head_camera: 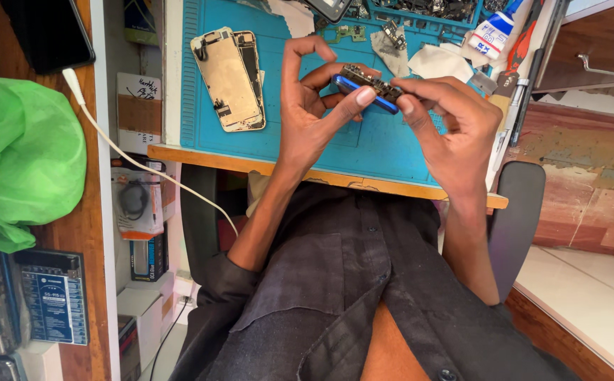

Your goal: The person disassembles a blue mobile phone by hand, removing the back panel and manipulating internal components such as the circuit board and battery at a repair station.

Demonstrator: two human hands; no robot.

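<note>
Blue phone [367,95] held edge-up over the teal mat [384,152], back already off and boards bared, my left hand [307,120] and right hand [448,127] both clamped on it with fingers [363,95], stripped phone frame [229,77] lying well left, desk edge near my wrists

Two bare hands, left [314,116] and right [448,130]; one blue opened phone [367,88]; two stripped metal phone frames [229,77]; one green plastic bag [21,159]; one white cable [137,166].
</note>
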